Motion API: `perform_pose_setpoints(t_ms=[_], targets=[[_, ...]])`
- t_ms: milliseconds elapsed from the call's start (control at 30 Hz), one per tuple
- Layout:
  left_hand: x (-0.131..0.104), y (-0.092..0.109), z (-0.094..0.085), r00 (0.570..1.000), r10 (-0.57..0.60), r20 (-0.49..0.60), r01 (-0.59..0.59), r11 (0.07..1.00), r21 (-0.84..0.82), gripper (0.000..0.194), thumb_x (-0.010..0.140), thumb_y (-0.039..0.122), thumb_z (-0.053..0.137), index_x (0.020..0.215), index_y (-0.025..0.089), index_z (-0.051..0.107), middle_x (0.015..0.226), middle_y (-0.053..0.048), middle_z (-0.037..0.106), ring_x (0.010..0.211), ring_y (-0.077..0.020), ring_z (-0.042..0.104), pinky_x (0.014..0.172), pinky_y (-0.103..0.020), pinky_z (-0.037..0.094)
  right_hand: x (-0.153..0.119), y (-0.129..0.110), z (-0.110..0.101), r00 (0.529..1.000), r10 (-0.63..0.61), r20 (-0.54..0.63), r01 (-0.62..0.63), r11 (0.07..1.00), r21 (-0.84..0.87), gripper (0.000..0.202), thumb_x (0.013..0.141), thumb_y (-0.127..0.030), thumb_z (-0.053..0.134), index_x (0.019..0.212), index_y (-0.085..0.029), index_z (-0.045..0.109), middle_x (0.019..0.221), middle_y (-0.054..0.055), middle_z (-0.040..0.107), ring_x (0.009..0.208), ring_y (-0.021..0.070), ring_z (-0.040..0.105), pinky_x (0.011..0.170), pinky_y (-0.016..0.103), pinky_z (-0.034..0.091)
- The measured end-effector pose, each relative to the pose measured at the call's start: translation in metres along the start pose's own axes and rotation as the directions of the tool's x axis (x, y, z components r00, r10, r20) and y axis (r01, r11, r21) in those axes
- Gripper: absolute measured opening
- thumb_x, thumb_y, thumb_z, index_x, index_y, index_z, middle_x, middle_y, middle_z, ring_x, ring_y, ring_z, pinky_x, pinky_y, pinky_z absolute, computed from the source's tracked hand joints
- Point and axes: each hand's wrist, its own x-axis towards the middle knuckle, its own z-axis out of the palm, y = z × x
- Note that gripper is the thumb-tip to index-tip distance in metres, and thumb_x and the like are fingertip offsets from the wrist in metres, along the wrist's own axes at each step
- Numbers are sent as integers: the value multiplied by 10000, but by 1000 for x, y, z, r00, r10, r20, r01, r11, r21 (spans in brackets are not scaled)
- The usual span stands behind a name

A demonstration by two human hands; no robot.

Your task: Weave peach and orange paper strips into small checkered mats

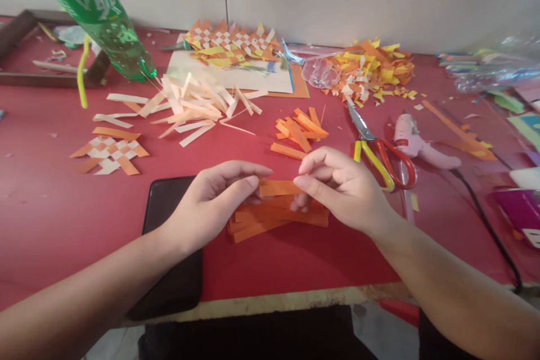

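Orange paper strip [279, 188], 1 pc., held flat between my L hand [211, 197] and R hand [343, 185], just above the strip pile [276, 226]. Grip: thumb and fingers together on each end, a light pinch as far as I can judge; undersides hidden.

Step in hand, my reading: handling a single strip, w/ no fold visible. Next move calls for steady fingertips, even tension & no crease.

Near: black phone [179, 284], flat on red table [320, 264], partly under my L forearm.

Mid: woven paper piece [110, 151], L side; small orange strips [297, 132], loose, beyond my hands; scissors [360, 124], blades away from me, R side; pink glue gun [415, 140] beside them, w/ cord.

Far: pale strips [189, 102], heaped; green bottle [101, 17], tilted in view; longer woven band [228, 39] on white card [270, 83]; yellow/orange scraps [375, 67], piled nr. wall.
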Motion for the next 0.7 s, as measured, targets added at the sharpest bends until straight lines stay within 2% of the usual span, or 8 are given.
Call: perform_pose_setpoints(t_ms=[100, 200, 367, 533, 700], targets=[[0, 0, 1, 1000, -24, 19, 23, 999, 27, 270, 825, 404, 771, 1031, 229, 765, 900, -13, 787, 796, -140, 740, 731, -185, 584, -1, 1, 0, 999, -35, -8, 35, 999, -27, 169, 928, -332, 661, 892, -224, 536, 608, -33, 718, 548, 123, 704, 572, 223, 575], [0, 0, 3, 999, -17, 30, 15, 998, 59, 302, 756, 344, 839, 1008, 201, 754, 894, -16, 793, 815, -150, 754, 727, -182, 592, -1, 3, 0, 997, -74, -16, 73, 996, -50, 172, 922, -328, 670, 889, -223, 538, 608, -34, 721, 549, 122, 704, 582, 219, 577], [3, 0, 4, 998, 27, 52, -28, 999, 22, 136, 805, 279, 802, 908, 205, 752, 882, 15, 802, 808, -110, 762, 735, -135, 590, -1, 6, 0, 998, -67, -4, 67, 997, -26, 188, 892, -312, 709, 917, -227, 543, 647, -38, 712, 597, 128, 731, 581, 199, 570], [3, 2, 4, 1000, 24, 8, -24, 1000, -12, 123, 808, 266, 802, 900, 207, 747, 860, 23, 804, 788, -104, 767, 729, -124, 598, -2, 3, -4, 999, -42, 32, 42, 999, 23, 227, 864, -288, 729, 1006, -228, 562, 766, -23, 691, 687, 154, 757, 580, 209, 574], [2, 2, 4, 999, 34, 1, -34, 999, 3, 126, 813, 256, 797, 916, 204, 746, 872, 15, 808, 797, -110, 770, 730, -127, 604, -2, -1, -9, 998, -37, 51, 40, 998, -53, 118, 894, -295, 687, 917, -200, 620, 729, 15, 730, 682, 139, 746, 611, 198, 569]])
